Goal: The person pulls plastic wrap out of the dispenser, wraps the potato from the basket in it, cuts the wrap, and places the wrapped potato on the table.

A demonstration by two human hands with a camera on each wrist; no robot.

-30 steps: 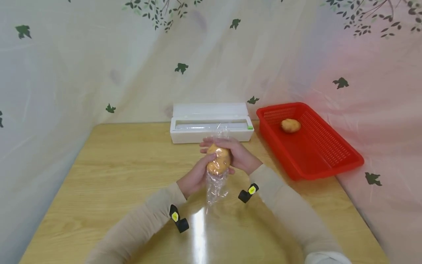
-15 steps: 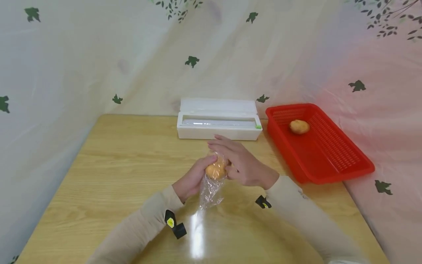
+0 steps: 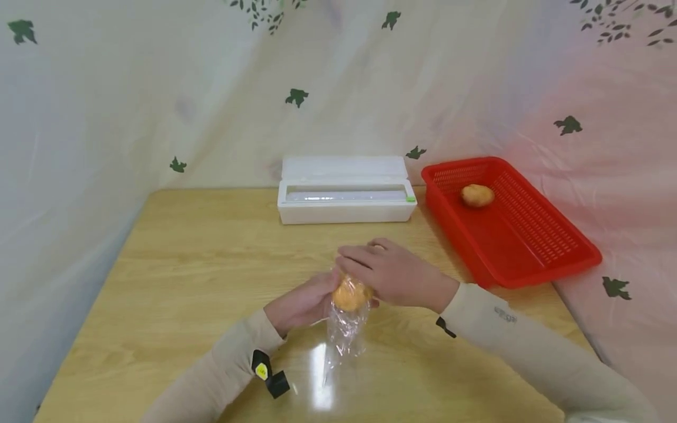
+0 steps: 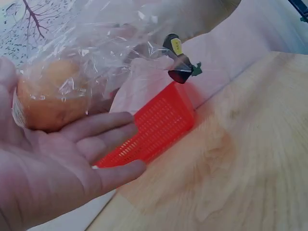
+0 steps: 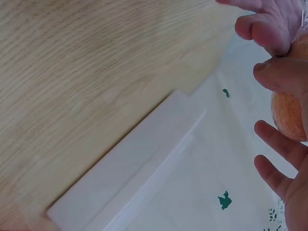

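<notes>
Grip: the left hand (image 3: 301, 302) cups the round orange-brown potato wrapped in clear plastic film (image 3: 349, 293) from below and the side, its fingers lying nearly straight along it in the left wrist view (image 4: 103, 139). The right hand (image 3: 388, 271) lies over the top with its fingers curved round the potato; the right wrist view shows them bent against the orange skin (image 5: 279, 72).
Where it is: held between both hands just above the light wooden table (image 3: 180, 282), in front of the person, near the middle.
Loose film: a crumpled tail of the clear wrap (image 3: 344, 338) hangs below the potato toward the table top.
How it will handle: I'd judge the potato firm and fairly weighty for its size, not fragile. The film is thin, soft and clingy, and probably slick over the skin, so a pinch on the film alone may tear or slip.
Where to hold: round the body of the potato, palm under and fingers over; the hanging tail is only good for twisting or folding in.
Behind: a long white plastic film-dispenser box with its lid open (image 3: 346, 197) stands at the far edge of the table, well apart from the hands.
To the right: a red perforated plastic basket (image 3: 560, 258) holds a second potato (image 3: 477, 195) near its far end.
</notes>
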